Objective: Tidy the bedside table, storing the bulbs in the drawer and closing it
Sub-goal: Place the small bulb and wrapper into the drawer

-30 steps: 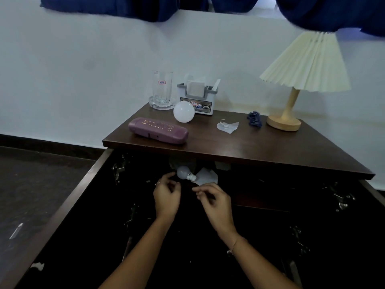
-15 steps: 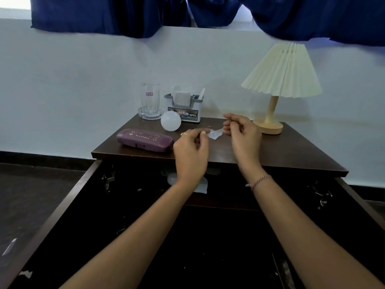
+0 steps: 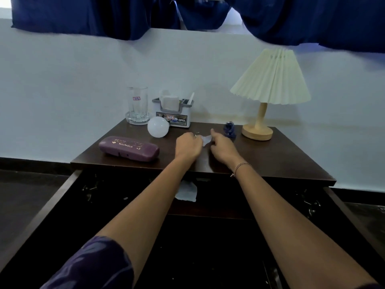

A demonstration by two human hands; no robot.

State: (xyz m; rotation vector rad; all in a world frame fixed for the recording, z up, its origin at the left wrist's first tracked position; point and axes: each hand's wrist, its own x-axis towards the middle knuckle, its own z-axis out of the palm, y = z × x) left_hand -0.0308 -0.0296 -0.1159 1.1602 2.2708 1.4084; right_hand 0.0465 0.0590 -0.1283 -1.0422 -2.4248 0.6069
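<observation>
A round white bulb lies on the dark wooden bedside table, at the back left. Both my hands are over the middle of the tabletop. My left hand is curled and pinches one end of a small clear plastic packet. My right hand holds the packet's other end, with one finger sticking forward. The drawer below stands wide open, dark inside, with a white scrap of paper at its back. My left forearm hides the spot beside that paper.
A purple glasses case lies at the table's front left. A drinking glass and a white organizer box stand at the back. A small blue object and a pleated lamp are at the right. Small metal bits lie in the drawer.
My hands rose out of the drawer, leaving a small bulb there, and took up the plastic packet from the tabletop. They have since lowered with it towards the table.
</observation>
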